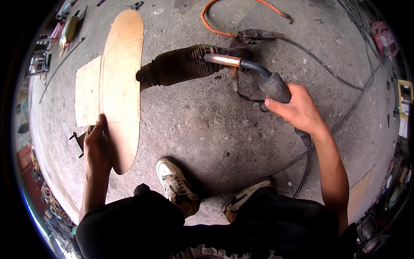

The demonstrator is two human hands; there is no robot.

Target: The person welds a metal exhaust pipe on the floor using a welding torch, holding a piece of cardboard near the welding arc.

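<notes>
My left hand [96, 144] grips a pale brown flat board [123, 82] with rounded ends by its lower part, thumb on top. It looks like thin wood or cardboard, with a smaller panel on its left side. In my right hand [299, 108] is a welding torch [276, 87], fingers closed round its black handle. The torch's copper nozzle [224, 59] points left, over a dark, rusty exhaust pipe [179, 67] with a braided flexible section. Whether nozzle and pipe touch, I cannot tell. The pipe lies on the concrete floor, its left end beside the board.
A clamp [258, 34] on a dark cable sits at the pipe's far end, near an orange cable [211, 21]. The torch's cable [307, 168] trails toward my right shoe [246, 196]. Beside my left wrist is a small dark bracket-like piece [78, 142]. A red machine [384, 39] stands far right.
</notes>
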